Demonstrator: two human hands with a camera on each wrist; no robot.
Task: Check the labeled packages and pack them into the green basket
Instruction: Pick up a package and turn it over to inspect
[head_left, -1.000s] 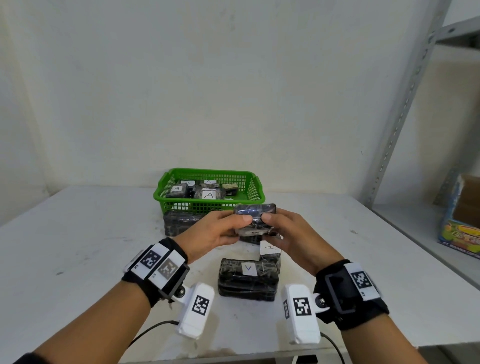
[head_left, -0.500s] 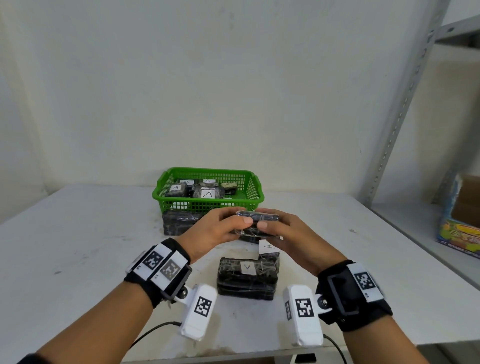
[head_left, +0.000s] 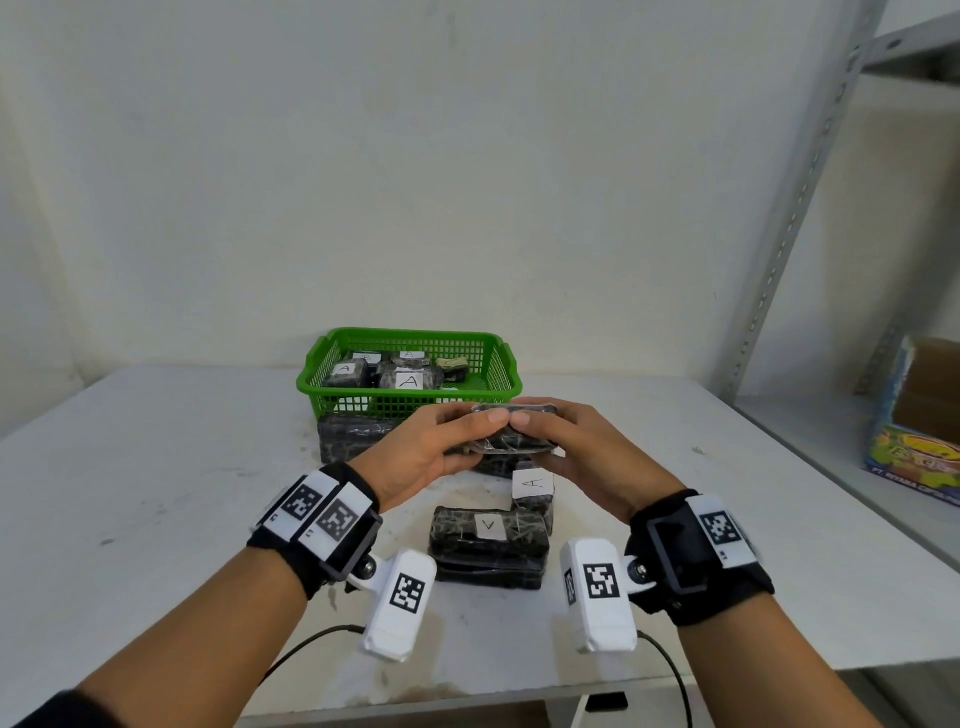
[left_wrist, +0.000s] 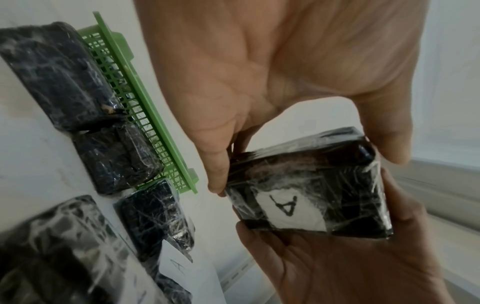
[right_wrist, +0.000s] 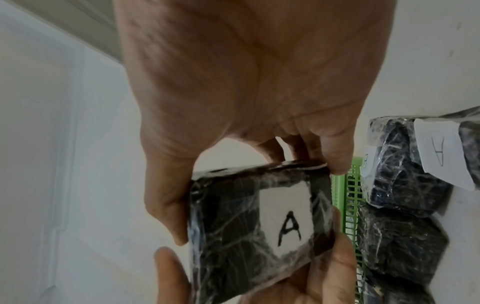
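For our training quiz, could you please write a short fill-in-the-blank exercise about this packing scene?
1. The held package has a white label reading ___.
2. It is gripped by ___ hands, the left hand and the right hand.
3. The basket is coloured ___.

Answers: A; both; green

a black, clear-wrapped package (right_wrist: 259, 228) bears a white label (right_wrist: 285, 218) with a black "a"; at 12 o'clock sits a green mesh basket (head_left: 483, 400) on a white table (head_left: 156, 467).
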